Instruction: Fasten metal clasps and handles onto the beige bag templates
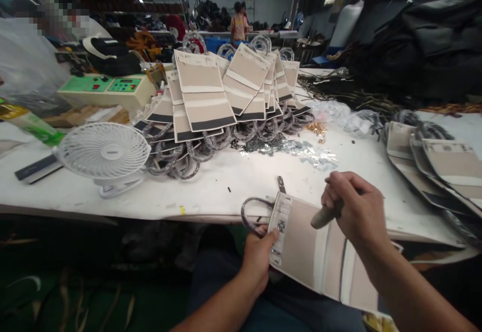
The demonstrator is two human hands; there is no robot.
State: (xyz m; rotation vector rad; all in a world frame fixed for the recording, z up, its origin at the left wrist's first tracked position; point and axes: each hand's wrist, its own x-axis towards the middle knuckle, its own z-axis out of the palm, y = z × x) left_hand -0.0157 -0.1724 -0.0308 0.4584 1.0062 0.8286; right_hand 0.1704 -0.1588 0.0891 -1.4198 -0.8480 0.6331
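Note:
My left hand [259, 252] pinches the labelled top edge of a beige card-backed packet [320, 251] that lies across my lap at the table's front edge. A looped clear handle [253, 212] sticks out beside my thumb. My right hand [354, 207] is closed around a grey rod-like tool [323, 217] whose tip rests on the packet's face.
A large heap of the same packets [222, 101] sits mid-table, and another stack [437, 166] lies at the right. A small white fan [103, 153] and a green-topped machine [109, 88] stand at the left. Foil scraps [286, 146] litter the white table [211, 186]. People work far behind.

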